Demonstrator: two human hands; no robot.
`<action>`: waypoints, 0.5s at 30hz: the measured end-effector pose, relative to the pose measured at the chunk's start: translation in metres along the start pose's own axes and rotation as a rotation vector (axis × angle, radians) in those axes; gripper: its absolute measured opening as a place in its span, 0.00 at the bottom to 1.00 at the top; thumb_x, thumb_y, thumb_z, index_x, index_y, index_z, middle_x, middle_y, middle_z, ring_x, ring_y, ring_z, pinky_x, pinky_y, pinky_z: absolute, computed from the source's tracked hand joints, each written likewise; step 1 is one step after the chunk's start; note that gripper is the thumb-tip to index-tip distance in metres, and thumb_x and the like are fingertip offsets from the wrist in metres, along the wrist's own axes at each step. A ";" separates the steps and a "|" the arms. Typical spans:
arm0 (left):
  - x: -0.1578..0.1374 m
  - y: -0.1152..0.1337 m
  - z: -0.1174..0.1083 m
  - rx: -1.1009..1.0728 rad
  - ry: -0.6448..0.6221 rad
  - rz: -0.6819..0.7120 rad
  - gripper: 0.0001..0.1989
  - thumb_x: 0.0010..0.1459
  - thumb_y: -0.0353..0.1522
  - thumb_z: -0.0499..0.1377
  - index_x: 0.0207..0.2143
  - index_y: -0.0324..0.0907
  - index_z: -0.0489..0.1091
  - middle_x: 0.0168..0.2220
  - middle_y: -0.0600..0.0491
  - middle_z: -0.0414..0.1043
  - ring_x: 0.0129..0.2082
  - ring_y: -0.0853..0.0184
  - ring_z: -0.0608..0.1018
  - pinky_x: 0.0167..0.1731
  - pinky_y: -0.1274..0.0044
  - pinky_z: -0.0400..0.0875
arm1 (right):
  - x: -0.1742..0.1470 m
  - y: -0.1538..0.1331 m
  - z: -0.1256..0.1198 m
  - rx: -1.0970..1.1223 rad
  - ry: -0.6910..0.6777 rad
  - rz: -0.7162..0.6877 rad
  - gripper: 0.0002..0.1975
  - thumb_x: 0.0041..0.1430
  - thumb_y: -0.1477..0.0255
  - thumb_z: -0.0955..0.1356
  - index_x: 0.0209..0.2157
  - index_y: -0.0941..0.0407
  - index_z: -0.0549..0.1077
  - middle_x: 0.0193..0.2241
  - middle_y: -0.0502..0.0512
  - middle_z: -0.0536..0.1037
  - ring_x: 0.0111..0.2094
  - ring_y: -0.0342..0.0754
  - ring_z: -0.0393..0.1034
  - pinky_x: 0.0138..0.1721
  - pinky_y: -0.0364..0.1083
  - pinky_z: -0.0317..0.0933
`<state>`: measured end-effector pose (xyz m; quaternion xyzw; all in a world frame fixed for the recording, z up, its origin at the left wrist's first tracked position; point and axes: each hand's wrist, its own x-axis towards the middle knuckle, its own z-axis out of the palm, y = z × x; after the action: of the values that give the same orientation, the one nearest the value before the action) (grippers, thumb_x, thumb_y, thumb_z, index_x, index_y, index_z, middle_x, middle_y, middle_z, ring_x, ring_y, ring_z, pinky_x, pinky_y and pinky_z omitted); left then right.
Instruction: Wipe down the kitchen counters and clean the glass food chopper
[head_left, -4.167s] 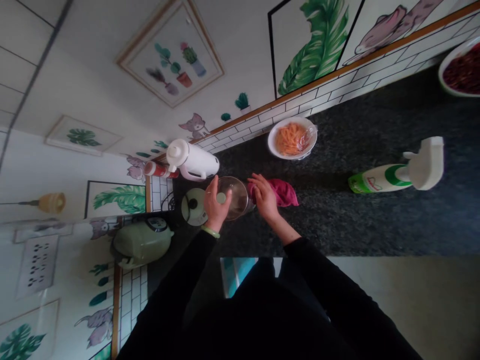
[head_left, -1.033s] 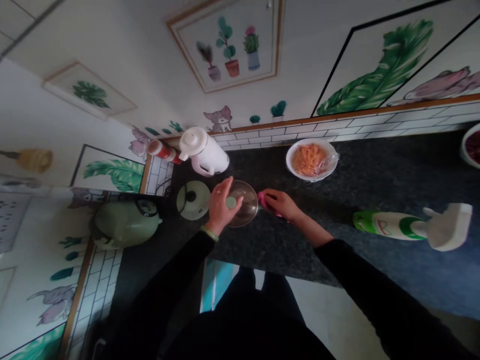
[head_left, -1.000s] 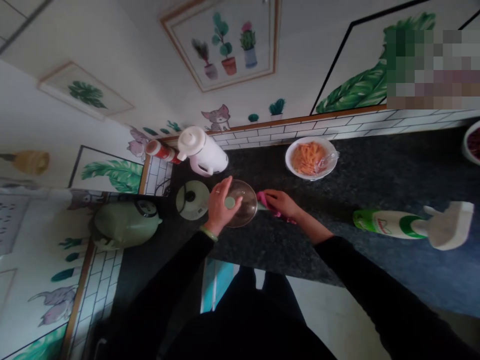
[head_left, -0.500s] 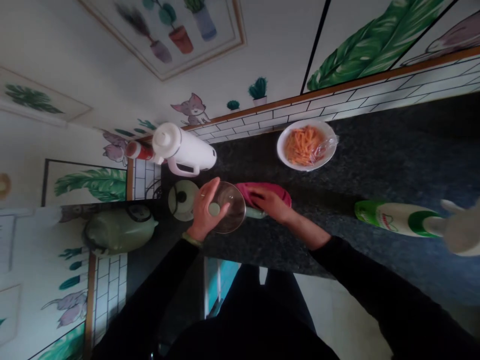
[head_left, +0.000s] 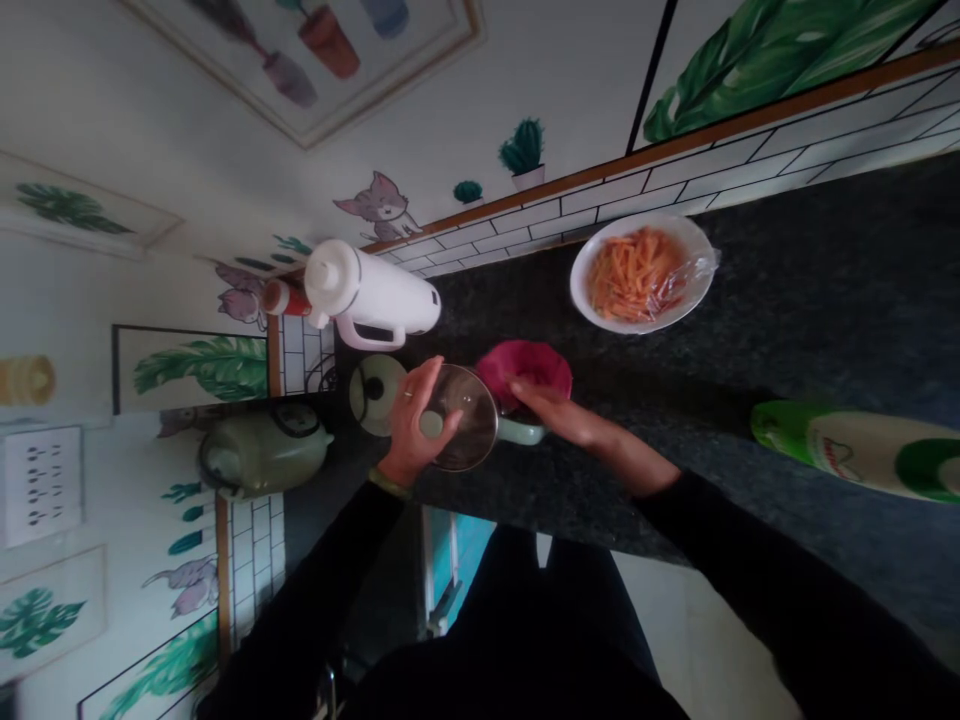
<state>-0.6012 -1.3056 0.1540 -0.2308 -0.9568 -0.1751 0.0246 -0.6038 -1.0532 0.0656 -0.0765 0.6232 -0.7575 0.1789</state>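
A pot with a round clear lid (head_left: pixel 474 405) stands on the dark counter, its pale green handle (head_left: pixel 521 433) pointing right. My left hand (head_left: pixel 409 425) is over the lid's left side, thumb and fingers spread around the pale knob (head_left: pixel 431 424); whether the palm presses on it is hard to tell. Just right of the lid lies a crumpled pink thing (head_left: pixel 529 365), perhaps a cloth or a soft bowl. My right hand (head_left: pixel 559 412) reaches over its near edge above the handle, fingers stretched out and flat, partly blurred. Nothing shows gripped in it.
A white bowl of shredded carrot (head_left: pixel 637 275) with plastic film stands by the tiled wall. A white jug (head_left: pixel 382 295) is behind the pot, beside a pale round lid (head_left: pixel 375 393). A green-and-white bottle (head_left: pixel 847 450) lies at right. A green appliance (head_left: pixel 262 453) sits left.
My right hand has drawn back slightly from the pink thing, which now looks rounder, and its fingers are straighter. The left hand stays over the lid. The view has shifted a little.
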 end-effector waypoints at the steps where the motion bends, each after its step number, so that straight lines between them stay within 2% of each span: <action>1: 0.000 0.000 0.000 0.000 -0.005 0.003 0.38 0.66 0.42 0.58 0.73 0.46 0.50 0.68 0.44 0.65 0.67 0.53 0.68 0.67 0.57 0.65 | -0.016 0.001 -0.007 0.009 -0.058 0.022 0.29 0.66 0.43 0.63 0.54 0.46 0.80 0.59 0.52 0.78 0.64 0.57 0.69 0.69 0.63 0.59; 3: 0.000 0.000 0.001 0.007 -0.013 0.008 0.37 0.65 0.42 0.58 0.73 0.47 0.50 0.68 0.44 0.65 0.67 0.52 0.68 0.67 0.57 0.65 | -0.040 0.001 -0.016 0.016 -0.165 0.053 0.29 0.68 0.44 0.61 0.56 0.46 0.79 0.63 0.51 0.74 0.67 0.57 0.65 0.71 0.64 0.54; 5: 0.001 -0.001 0.001 0.014 -0.021 0.012 0.37 0.65 0.43 0.58 0.73 0.47 0.51 0.68 0.44 0.65 0.67 0.52 0.68 0.66 0.56 0.65 | -0.042 0.002 -0.016 0.027 -0.163 0.076 0.30 0.69 0.43 0.60 0.57 0.46 0.78 0.65 0.51 0.72 0.68 0.57 0.63 0.72 0.64 0.52; 7: 0.002 -0.001 0.001 0.012 -0.020 0.019 0.37 0.65 0.43 0.58 0.72 0.48 0.51 0.68 0.45 0.65 0.67 0.52 0.68 0.66 0.56 0.66 | -0.022 0.005 -0.007 0.045 -0.106 0.070 0.33 0.66 0.40 0.60 0.58 0.47 0.77 0.65 0.52 0.72 0.68 0.56 0.63 0.72 0.63 0.52; 9: 0.003 0.000 0.001 0.004 -0.013 0.029 0.37 0.65 0.43 0.58 0.72 0.47 0.51 0.67 0.45 0.65 0.67 0.52 0.68 0.66 0.57 0.66 | 0.013 0.011 0.005 0.054 -0.075 0.024 0.35 0.64 0.39 0.62 0.58 0.47 0.77 0.64 0.51 0.73 0.68 0.55 0.64 0.72 0.61 0.53; 12: 0.003 0.001 0.000 0.002 0.006 0.024 0.36 0.66 0.44 0.57 0.72 0.46 0.52 0.67 0.44 0.66 0.67 0.52 0.69 0.66 0.57 0.66 | 0.059 0.025 0.015 0.018 -0.076 -0.006 0.32 0.63 0.40 0.64 0.55 0.46 0.79 0.59 0.51 0.78 0.66 0.55 0.67 0.72 0.62 0.53; 15: 0.002 0.001 0.000 0.014 0.007 -0.008 0.36 0.66 0.44 0.56 0.72 0.44 0.52 0.66 0.43 0.66 0.67 0.52 0.69 0.66 0.57 0.66 | 0.072 0.040 0.010 -0.049 -0.026 0.071 0.30 0.65 0.41 0.64 0.49 0.48 0.82 0.53 0.54 0.82 0.62 0.59 0.71 0.70 0.65 0.54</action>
<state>-0.6023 -1.3037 0.1544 -0.2262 -0.9588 -0.1694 0.0288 -0.6592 -1.0955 0.0209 -0.0686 0.6414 -0.7342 0.2118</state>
